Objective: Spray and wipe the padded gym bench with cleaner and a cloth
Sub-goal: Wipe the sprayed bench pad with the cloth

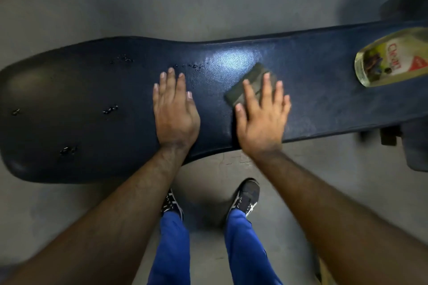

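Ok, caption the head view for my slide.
Right hand presses cloth on blue bench; left hand lies flat.

I see the bench (pixel 92 104) as a long, dark blue padded slab lying crosswise under both my hands, wider to the left of my left hand (pixel 174 109) and narrower past my right hand (pixel 262 115). Small clusters of droplets sit on its vinyl left of and just beyond my left hand. The cloth (pixel 247 87), a dull olive folded square, lies flat beneath my right fingers. The cleaner bottle (pixel 391 58), clear yellowish with a red-lettered label, lies on its side well right of that hand.
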Demonstrator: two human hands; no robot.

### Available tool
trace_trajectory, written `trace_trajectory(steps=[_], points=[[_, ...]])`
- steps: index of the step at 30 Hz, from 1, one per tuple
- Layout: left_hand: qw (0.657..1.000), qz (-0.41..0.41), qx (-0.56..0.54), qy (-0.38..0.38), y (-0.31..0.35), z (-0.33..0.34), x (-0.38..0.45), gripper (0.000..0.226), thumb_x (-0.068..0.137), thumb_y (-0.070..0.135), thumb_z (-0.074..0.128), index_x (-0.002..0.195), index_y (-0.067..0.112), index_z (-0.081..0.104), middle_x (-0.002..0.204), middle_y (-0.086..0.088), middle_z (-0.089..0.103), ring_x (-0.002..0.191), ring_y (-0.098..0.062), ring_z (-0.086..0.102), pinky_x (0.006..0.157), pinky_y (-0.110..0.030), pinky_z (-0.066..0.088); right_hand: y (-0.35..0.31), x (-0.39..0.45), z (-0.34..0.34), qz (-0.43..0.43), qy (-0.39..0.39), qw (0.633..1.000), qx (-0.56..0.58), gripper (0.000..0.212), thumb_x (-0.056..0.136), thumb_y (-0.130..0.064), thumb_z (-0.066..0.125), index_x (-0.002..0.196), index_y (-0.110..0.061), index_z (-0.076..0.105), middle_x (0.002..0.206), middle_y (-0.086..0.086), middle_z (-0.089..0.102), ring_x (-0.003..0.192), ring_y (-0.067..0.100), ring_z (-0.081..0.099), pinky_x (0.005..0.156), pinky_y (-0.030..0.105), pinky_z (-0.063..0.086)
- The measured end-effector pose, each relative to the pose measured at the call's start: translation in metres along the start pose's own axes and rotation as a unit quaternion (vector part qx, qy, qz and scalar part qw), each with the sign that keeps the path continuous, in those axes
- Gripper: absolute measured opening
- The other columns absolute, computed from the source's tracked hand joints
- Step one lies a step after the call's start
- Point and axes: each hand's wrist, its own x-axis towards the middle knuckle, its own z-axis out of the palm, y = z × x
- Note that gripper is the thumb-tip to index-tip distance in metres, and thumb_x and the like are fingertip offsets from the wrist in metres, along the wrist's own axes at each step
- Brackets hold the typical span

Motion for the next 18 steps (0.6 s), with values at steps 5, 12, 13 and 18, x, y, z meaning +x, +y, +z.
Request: trace_trajectory(steps=[5, 12, 13, 18], points=[[0.990, -0.015, -0.129, -0.050, -0.008, -0.028, 0.004, 0.047, 0.096, 0.012, 0.037, 0.141, 0.001, 0.047, 0.150, -0.013, 0.045, 0.145, -0.024, 0.031, 0.123, -0.034, 0.014, 0.008, -0.007, -0.008, -0.315, -0.085, 0.944, -0.047, 0.054, 0.099, -0.046, 0.040, 0.150, -0.029, 0.043, 0.163, 0.011, 0.029, 0.149, 0.037, 0.027, 0.119, 0.055, 0.022], [0.996, 0.051, 0.041, -0.057, -0.060, -0.060, 0.012, 0.050, 0.095, 0.017, 0.044, 0.142, -0.001, 0.044, 0.150, -0.018, 0.042, 0.144, -0.031, 0.031, 0.123, -0.043, 0.015, -0.069, -0.009, 0.009, -0.153, -0.068, 0.985, -0.031, 0.056, 0.100, -0.048, 0.038, 0.153, -0.031, 0.037, 0.165, 0.011, 0.021, 0.151, 0.040, 0.018, 0.120, 0.057, 0.013], [0.994, 0.059, 0.061, -0.063, -0.066, -0.057, 0.011, 0.051, 0.097, 0.019, 0.042, 0.143, -0.001, 0.042, 0.152, -0.018, 0.039, 0.145, -0.031, 0.029, 0.123, -0.043, 0.015, -0.057, -0.005, 0.005, -0.246, -0.097, 0.963, -0.041, 0.055, 0.100, -0.049, 0.037, 0.153, -0.031, 0.038, 0.165, 0.010, 0.022, 0.151, 0.039, 0.020, 0.121, 0.056, 0.015], [0.990, 0.088, 0.099, -0.040, -0.077, -0.042, 0.006, 0.051, 0.099, 0.022, 0.038, 0.145, -0.001, 0.039, 0.155, -0.019, 0.035, 0.146, -0.032, 0.027, 0.122, -0.046, 0.017, -0.069, 0.066, 0.015, 0.014, -0.014, 0.999, -0.032, 0.057, 0.098, -0.050, 0.033, 0.151, -0.031, 0.041, 0.164, 0.012, 0.026, 0.149, 0.041, 0.024, 0.118, 0.058, 0.020]])
